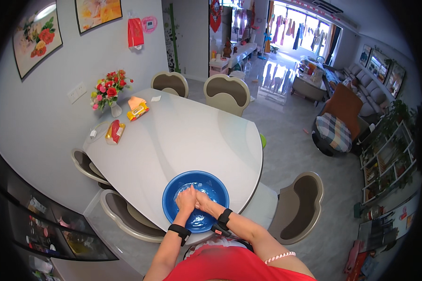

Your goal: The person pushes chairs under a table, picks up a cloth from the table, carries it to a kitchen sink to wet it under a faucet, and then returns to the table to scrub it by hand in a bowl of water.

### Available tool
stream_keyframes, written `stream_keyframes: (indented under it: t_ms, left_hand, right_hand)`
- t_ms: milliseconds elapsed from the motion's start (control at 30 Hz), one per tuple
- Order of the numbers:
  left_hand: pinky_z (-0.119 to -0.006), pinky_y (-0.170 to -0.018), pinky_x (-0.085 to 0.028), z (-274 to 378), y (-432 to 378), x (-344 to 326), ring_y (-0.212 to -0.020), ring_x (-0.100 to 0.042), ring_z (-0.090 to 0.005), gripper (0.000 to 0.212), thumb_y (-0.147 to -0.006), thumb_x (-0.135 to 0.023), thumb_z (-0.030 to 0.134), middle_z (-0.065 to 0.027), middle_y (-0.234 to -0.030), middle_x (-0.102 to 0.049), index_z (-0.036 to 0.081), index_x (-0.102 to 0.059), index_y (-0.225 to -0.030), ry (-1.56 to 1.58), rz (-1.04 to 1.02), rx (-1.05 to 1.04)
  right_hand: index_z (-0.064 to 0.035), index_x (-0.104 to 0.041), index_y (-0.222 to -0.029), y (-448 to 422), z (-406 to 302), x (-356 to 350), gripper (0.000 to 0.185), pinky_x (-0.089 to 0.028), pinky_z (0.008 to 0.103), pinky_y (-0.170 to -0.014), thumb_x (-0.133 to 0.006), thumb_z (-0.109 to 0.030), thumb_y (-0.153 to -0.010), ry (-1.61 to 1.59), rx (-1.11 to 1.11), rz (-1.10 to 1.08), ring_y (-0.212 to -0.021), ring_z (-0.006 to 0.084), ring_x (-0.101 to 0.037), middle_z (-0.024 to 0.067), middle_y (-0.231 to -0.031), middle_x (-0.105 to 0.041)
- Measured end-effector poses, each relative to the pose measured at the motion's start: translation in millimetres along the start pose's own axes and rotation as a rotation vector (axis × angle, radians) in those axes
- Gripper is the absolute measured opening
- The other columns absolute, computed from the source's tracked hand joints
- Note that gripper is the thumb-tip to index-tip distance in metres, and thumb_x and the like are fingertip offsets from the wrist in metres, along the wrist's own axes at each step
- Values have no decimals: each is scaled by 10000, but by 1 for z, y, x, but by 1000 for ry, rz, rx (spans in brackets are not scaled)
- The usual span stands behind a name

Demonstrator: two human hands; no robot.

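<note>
A blue plastic basin [167, 186] with water in it stands at the near end of the white dining table [197, 140]. Over the water inside the basin, my left hand [185, 199] and my right hand [203, 201] are pressed together, palms facing and fingers overlapping. Whether anything small lies between them cannot be seen. Each wrist wears a black band with a small device.
At the table's far left are a flower vase [116, 109], a yellow wipes pack [138, 112], a red and gold packet [115, 132] and a white charger [93, 133]. Chairs surround the table, one at the right [300, 207]. A person lies on the sofa [367, 86] far off.
</note>
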State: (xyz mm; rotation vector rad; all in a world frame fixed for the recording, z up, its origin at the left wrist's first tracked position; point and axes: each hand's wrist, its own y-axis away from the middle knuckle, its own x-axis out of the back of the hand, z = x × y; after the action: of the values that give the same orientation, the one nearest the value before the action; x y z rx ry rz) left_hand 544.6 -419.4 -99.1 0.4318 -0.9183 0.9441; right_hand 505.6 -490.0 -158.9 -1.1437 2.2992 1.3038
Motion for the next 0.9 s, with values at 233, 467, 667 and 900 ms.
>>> stream_keyframes:
  t_ms: [233,467,667,900]
  left_hand:
    - [-470,-782,-440,-38,-19,-12,-905,-558,-362,317,-869,-401,287,-206,-946,-584,52,-578,-988,-119,-172,223]
    - [-336,-488,-471,-152,-56,-100,-580,-588,-298,273,-854,-453,222,-141,-611,-570,-6,-595,-801,227,-521,296]
    - [-225,-329,-274,-31,0,-43,-384,-391,-89,256,-881,-437,238,0,-524,-463,79,-497,-690,952,-420,406]
    - [-239,-406,-316,-8,20,-7,-445,-425,-81,349,-840,-502,316,2,-540,-482,30,-537,-644,860,-150,220]
  right_hand:
    - [13,-616,-762,22,-26,-1,340,-432,316,-501,-505,-301,-829,820,72,418,-540,171,-563,102,-658,-610]
    - [-70,-516,-594,0,-4,-18,346,-348,377,-383,-317,-242,-820,572,-164,178,-327,173,-386,69,-448,-461]
    - [-75,-481,-621,-17,-1,20,277,-412,405,-447,-332,-210,-811,196,-142,146,-353,208,-426,70,-479,-457]
    - [-50,-481,-763,-24,-3,-2,166,-441,430,-482,-362,-156,-811,-108,-134,-23,-536,256,-509,135,-726,-529]
